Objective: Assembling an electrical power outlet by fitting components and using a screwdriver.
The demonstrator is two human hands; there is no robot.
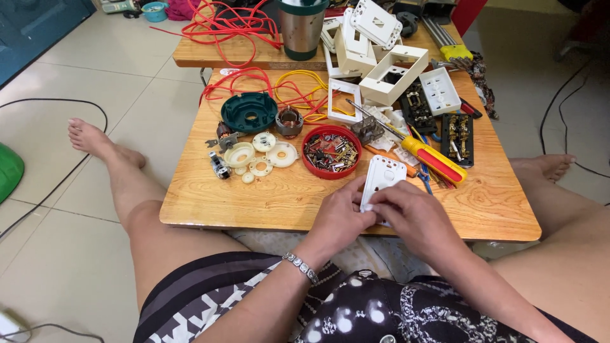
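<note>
Left hand (340,216): closed on the lower left edge of the white switch plate (381,178), fingers curled around it; a beaded bracelet (301,267) sits on the wrist.
Right hand (410,213): closed on the lower right part of the same plate, fingers over its face and touching the left hand's fingertips.
White switch plate: held at the near edge of the worktop (267,197), its upper half clear of both hands, tilted a little to the right.
Screwdriver (432,157): red and yellow handle, lying just beyond the plate to its right, the shaft pointing up and left.
Red round lid (331,151): filled with small screws and metal bits, just left of the plate.
White plastic discs (262,155): a cluster left of the red lid, with a small motor part (219,166) beside them.
Dark green round cover (249,112): farther back on the left.
Wires (238,28): red and yellow loops at the far left side.
White switch boxes (394,73): piled at the far middle, near a steel tumbler (301,28).
Black terminal blocks (457,136): on the right side of the worktop.
</note>
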